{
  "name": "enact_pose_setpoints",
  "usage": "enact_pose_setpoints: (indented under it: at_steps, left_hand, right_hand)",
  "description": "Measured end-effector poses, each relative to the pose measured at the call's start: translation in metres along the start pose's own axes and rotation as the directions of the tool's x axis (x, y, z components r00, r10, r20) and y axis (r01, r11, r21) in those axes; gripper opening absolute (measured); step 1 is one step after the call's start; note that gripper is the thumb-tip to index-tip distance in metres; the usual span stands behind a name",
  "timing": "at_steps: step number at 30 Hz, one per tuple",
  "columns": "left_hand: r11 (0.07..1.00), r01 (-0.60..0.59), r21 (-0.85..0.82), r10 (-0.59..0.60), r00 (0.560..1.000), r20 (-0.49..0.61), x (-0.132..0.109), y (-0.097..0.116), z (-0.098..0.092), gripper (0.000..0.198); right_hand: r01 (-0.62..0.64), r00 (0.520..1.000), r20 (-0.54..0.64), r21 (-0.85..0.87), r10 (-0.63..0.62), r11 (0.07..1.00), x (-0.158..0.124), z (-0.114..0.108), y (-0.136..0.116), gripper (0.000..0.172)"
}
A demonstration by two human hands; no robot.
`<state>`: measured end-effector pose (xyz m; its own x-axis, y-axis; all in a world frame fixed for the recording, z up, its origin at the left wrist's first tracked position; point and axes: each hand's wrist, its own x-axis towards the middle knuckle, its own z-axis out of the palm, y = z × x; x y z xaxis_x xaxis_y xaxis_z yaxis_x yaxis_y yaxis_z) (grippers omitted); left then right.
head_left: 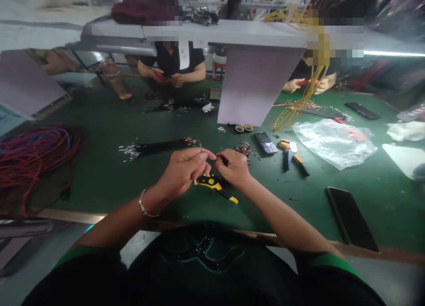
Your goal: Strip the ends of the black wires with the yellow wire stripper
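My left hand [186, 170] and my right hand [233, 166] meet above the green table, fingertips close together. The left one is closed, thumb against index finger, with a tiny dark tip showing above the pinch; I cannot make out what it is. Curled fingers form my right hand, and anything inside them is hidden. Just below both hands lie yellow-and-black pliers [217, 186]. A bundle of black wires [159, 147] with metal ends lies beyond my left hand. Behind my right hand sits a pile of small metal pieces [243, 148].
Right of my hands are a keypad phone [266, 143], an orange-handled tool [293, 157], a clear plastic bag [335, 142] and a black smartphone [352, 218]. Red cables [36, 164] lie coiled at left. A white divider [255, 85] stands ahead; people work across the table.
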<state>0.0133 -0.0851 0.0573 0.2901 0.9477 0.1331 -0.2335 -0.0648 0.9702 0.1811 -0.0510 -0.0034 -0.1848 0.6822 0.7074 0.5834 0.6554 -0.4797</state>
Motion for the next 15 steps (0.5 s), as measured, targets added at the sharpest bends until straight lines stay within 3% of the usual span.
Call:
enact_pose_setpoints:
  at_steps: [6,10,12,15]
  left_hand:
    - [0.927,-0.064,0.370,0.018,0.992,0.126,-0.010,0.018,-0.026,0.018]
    - [0.891,-0.033,0.453,-0.058,0.981,0.185,-0.012,0.024,-0.047,0.017]
    - [0.876,0.069,0.478,-0.181,0.965,0.192,-0.009,0.021,-0.055,0.017]
    - [0.880,0.269,0.392,-0.302,0.953,0.024,0.002,0.010,-0.057,0.021]
  right_hand:
    - [-0.041,0.996,0.084,-0.007,0.041,0.999,-0.007,-0.017,0.002,0.020]
    - [-0.004,0.990,0.138,0.008,0.003,1.000,-0.019,-0.023,0.002,0.019]
    - [0.012,0.991,0.135,-0.005,-0.012,1.000,-0.024,-0.025,0.002,0.019]
    - [0.048,0.991,0.129,-0.056,-0.040,0.997,-0.029,-0.029,0.001,0.018]
